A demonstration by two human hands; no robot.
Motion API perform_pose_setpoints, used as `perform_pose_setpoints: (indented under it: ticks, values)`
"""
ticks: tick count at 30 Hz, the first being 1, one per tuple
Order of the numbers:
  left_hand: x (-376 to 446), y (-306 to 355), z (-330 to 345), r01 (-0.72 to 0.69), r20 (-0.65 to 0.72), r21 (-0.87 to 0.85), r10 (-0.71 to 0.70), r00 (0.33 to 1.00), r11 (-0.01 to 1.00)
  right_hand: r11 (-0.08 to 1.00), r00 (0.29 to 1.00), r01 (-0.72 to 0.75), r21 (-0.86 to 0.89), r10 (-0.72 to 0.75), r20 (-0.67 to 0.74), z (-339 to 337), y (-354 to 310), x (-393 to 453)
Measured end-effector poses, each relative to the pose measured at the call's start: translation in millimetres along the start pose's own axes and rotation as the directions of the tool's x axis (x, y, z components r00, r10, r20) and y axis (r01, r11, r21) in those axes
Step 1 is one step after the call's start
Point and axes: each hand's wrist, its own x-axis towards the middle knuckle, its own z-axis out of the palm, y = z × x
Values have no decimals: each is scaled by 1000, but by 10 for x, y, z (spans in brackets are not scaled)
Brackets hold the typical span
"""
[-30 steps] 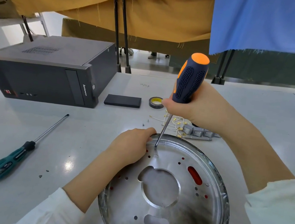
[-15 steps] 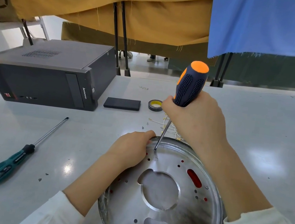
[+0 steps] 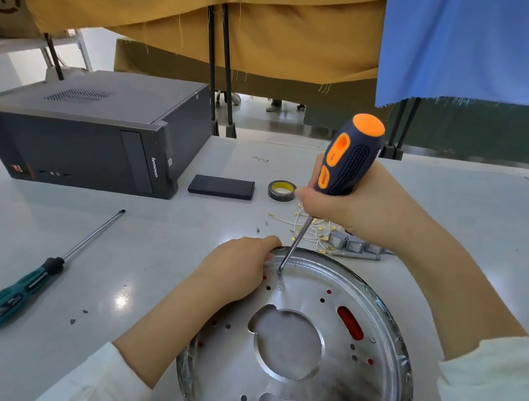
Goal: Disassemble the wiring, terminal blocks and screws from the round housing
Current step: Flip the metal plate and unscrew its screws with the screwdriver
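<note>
Screwdriver (image 3: 347, 164) gripped in your right hand (image 3: 349, 207), you set its tip on the round housing (image 3: 385, 318) at lower centre of the frame. Your left hand (image 3: 234, 270) curled over the housing's upper-left rim. Removed wiring (image 3: 309, 229) and terminal blocks (image 3: 351, 242) lay just above it.

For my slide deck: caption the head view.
Right hand drives an orange-blue screwdriver into the round housing while the left hand steadies its rim.

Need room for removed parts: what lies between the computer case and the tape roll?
In the head view, only a flat black block lies between computer case and tape roll.
</note>
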Motion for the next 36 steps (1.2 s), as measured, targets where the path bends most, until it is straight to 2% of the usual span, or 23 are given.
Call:
perform_pose_setpoints:
  ticks: [2, 5, 8, 10, 13, 17, 20, 22, 24, 27, 31, 34, 36]
  values:
    - [-3, 5, 0, 5, -11, 6, -5, 1000, 1000, 991, 975, -92, -98, 70, -213, 79, 34, -25]
    - [-4, 22, 7, 19, -19, 4, -19, 1000, 1000, 955, 876, -242, -170, 140, -462, 172, 70, -91]
    - [-13, 39, 4, 34, -22, 0, -34, 999, 999, 941, 807, -301, -157, 163, -568, 245, 41, -120]
    - [-21, 42, -5, 32, -22, -2, -32, 999, 999, 951, 806, -275, -145, 146, -573, 270, 34, -98]
    - [-21, 33, -12, 24, -17, -14, -24, 1000, 1000, 975, 885, -185, -123, 111, -452, 275, 42, -51]
    - [5, 19, -7, 34, -9, -13, -34, 999, 999, 999, 991, -20, -26, 16, -134, 135, -25, -12]
    - [4, 17, -11, 23, 12, -13, -23, 1000, 1000, 995, 977, 88, 46, -96, 192, 15, -45, 3]
    - [-5, 5, -16, 10, 22, -21, -10, 1000, 1000, 994, 961, 103, 41, -110, 254, 26, -39, 10]
    - [-2, -8, -13, 7, 5, -31, -6, 1000, 1000, 995, 984, 98, 34, -102, 149, 63, -9, 27]
    - [3, -6, 6, 13, -11, -26, -13, 1000, 1000, 1000, 997, 14, -23, -16, -76, 49, 48, 31]
    - [18, -13, 23, 29, -14, -24, -29, 999, 999, 993, 978, -102, -58, 90, -188, 17, 86, -75]
    - [37, 24, 25, 19, 5, -49, -19, 1000, 999, 982, 929, -169, -88, 129, -347, 90, 94, -147]
    - [49, 64, 35, 4, 16, -62, -3, 1000, 998, 950, 875, -254, -183, 145, -462, 116, 114, -154]
